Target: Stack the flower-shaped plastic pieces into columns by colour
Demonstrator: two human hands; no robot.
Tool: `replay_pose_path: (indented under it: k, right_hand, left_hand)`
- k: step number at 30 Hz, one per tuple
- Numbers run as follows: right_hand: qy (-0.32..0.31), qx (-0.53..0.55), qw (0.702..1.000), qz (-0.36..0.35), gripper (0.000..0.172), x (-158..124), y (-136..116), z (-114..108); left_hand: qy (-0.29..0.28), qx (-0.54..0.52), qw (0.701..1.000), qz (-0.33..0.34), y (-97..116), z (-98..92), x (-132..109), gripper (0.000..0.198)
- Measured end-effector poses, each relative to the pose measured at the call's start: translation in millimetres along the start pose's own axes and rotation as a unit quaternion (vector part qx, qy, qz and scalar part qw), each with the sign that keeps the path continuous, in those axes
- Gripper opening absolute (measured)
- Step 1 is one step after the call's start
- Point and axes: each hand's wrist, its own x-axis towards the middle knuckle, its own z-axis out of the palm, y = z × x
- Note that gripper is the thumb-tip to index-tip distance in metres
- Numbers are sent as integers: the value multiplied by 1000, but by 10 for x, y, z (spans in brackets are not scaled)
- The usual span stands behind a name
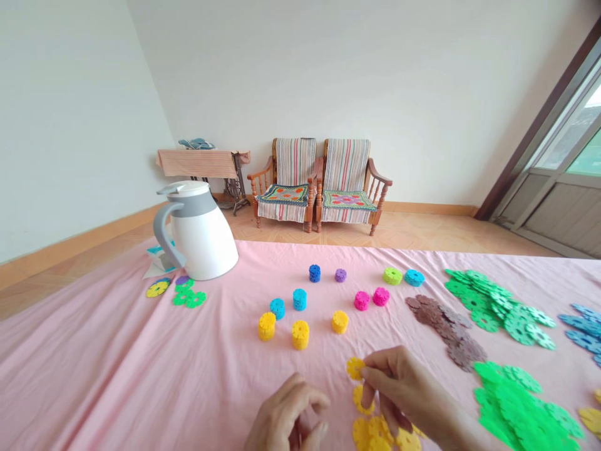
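My right hand (407,389) pinches a yellow notched plastic disc (354,368) by its edge, between thumb and forefinger. Under and beside that hand lie loose yellow discs (369,433), partly hidden by the fingers. My left hand (290,414) is to the left with its fingers curled in; whatever may be inside is hidden. Ahead of both hands stand short yellow disc stacks (300,335), including one yellow stack (339,322) nearest the right hand. Beyond them are light blue stacks (299,299) and pink stacks (362,300).
On the pink cloth (225,376) stands a white jug (206,238) at left, near loose green discs (195,299). Brown discs (446,329), dark green discs (500,304), bright green discs (521,404) and blue discs (585,329) lie in piles at right. Two armchairs (347,178) stand behind.
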Motion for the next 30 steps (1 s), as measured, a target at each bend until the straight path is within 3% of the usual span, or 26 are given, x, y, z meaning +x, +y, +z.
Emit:
replay_pose_path:
  k: [3, 5, 8, 12, 14, 16, 18, 20, 25, 30]
  right_hand:
    - [-41, 67, 997, 5, 35, -82, -14, 88]
    - [-59, 102, 993, 11, 35, -147, -35, 135]
    - [-79, 128, 989, 11, 37, -236, -59, 195]
    - [-74, 98, 992, -13, 41, -285, -15, 227]
    - [-26, 36, 998, -51, 42, -267, 40, 182]
    - [73, -44, 991, -106, 42, -219, 109, 81]
    - [192, -99, 967, -138, 42, -152, 187, -59]
    - [266, -139, 942, -150, 39, -85, 266, -199]
    - [306, -174, 921, -166, 36, -8, 415, -368]
    - [303, -177, 919, -180, 37, 17, 462, -372]
  left_hand:
    - [6, 42, 998, 54, 124, -29, 73, 49]
    - [-22, 67, 995, 73, 221, -33, 135, 57]
    - [-66, 99, 987, 112, 343, -2, 193, 47]
    - [-72, 121, 982, 123, 443, 59, 187, 34]
    - [-60, 125, 986, 97, 491, 52, 201, 30]
    - [-30, 133, 988, 70, 541, 0, 271, 28]
    - [5, 145, 988, 58, 585, -95, 412, 25]
    - [22, 158, 985, 58, 609, -206, 612, 25]
    - [-15, 197, 978, 64, 562, -378, 1150, 20]
    - [-66, 222, 970, 67, 429, -336, 1431, 19]
